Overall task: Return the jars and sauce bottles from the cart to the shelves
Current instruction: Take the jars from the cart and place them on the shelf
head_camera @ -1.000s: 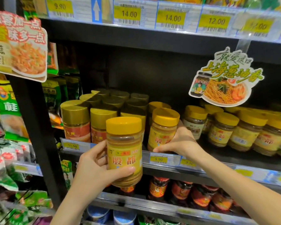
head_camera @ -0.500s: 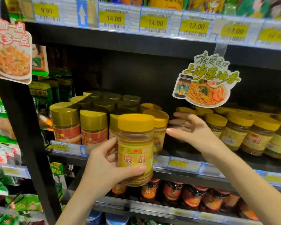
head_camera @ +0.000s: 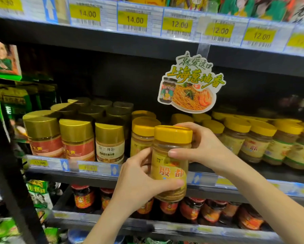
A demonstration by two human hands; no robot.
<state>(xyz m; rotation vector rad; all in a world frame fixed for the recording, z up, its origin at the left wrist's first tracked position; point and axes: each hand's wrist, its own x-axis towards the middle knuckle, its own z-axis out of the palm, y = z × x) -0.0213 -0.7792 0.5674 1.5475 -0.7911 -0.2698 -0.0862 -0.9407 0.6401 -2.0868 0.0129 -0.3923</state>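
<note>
Head view, one frame.

- Yellow-lidded jar (head_camera: 170, 161): held roughly upright, off the shelf, just in front of the front rim of the middle shelf (head_camera: 95, 175). Its base hangs below the rim and its lid is level with the shelved lids. Label bears red characters on yellow.
- Left hand (head_camera: 137, 187): at 8 o'clock of the jar, fingers curled round the lower body, thumb lying across the front near the base.
- Right hand (head_camera: 205, 147): at 3 o'clock of the jar, thumb pressed across the front just under the lid, fingers wrapped round behind the lid. Both hands grip the same jar.
- Matching jar (head_camera: 140, 136): stands on the shelf at 10 o'clock of the held one, just behind it; contact between them cannot be judged.
- Row of like jars (head_camera: 258, 143): at 3 o'clock, on the same shelf.
- Gold-lidded jars (head_camera: 75, 138): at 9 o'clock, in rows running back into shadow.
- Noodle sign (head_camera: 191, 83): at 12 o'clock, hanging from the upper shelf edge.
- Price tags (head_camera: 132, 21): above the sign, reading 14.00 and 12.00.
- Red-labelled jars (head_camera: 190, 208): at 6 o'clock, on the shelf below.
</note>
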